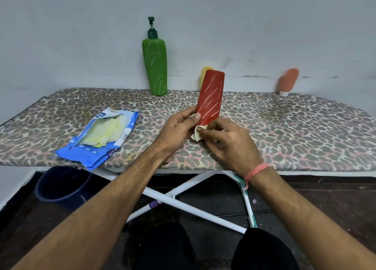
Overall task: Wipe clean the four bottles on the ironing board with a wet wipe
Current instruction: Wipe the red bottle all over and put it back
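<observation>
A red bottle (210, 98) with pale streaks is held tilted over the leopard-print ironing board (284, 131). My left hand (179, 131) grips its lower end, thumb on the front. My right hand (225, 141) pinches a pale wet wipe (197, 134) against the bottle's lower end. A green pump bottle (155, 66) stands upright at the back by the wall. A yellow bottle (205, 73) is mostly hidden behind the red one. A small orange-pink bottle (288, 81) stands cap-down, leaning on the wall at the back right.
An open blue pack of wet wipes (99, 139) lies on the board's near left. A dark blue bucket (61, 186) sits on the floor under the left end, beside the board's white crossed legs (183, 200). The wall runs right behind the board.
</observation>
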